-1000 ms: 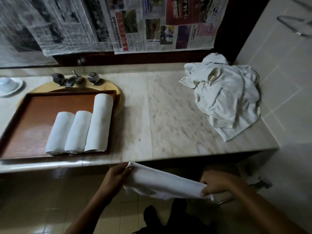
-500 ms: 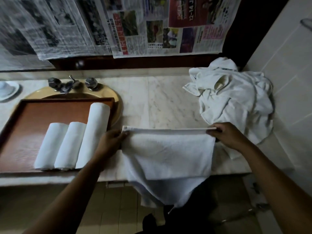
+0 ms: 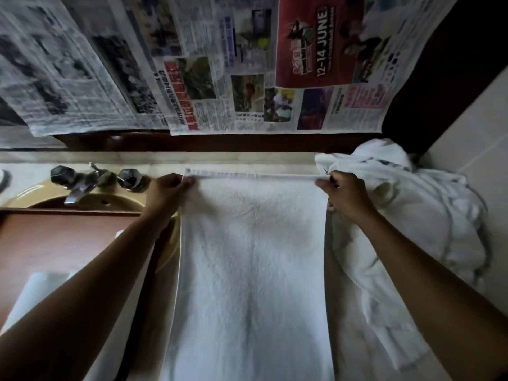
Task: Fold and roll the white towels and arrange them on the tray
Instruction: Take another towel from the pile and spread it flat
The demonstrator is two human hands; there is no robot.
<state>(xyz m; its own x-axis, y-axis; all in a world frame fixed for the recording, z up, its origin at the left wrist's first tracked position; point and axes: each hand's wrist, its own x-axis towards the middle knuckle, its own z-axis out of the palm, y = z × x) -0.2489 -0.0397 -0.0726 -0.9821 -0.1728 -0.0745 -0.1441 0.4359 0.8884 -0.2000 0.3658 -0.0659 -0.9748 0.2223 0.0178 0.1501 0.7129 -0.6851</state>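
Fingers (image 3: pixel 186 181) of the left hand (image 3: pixel 165 195) and right hand (image 3: pixel 349 195) are pinching the far corners of a white towel (image 3: pixel 253 270), which is lying flat on the bench (image 3: pixel 233 160) between the tray (image 3: pixel 55 243) and a towel pile (image 3: pixel 417 215).

**Towel now spread across the counter**

The white towel (image 3: pixel 253 257), held below the counter's (image 3: pixel 165 163) edge a second ago, now lies flat on it. The left hand (image 3: pixel 167 189) and right hand (image 3: pixel 343 193) pinch its far corners near the back wall, beside the towel pile (image 3: pixel 412 215).
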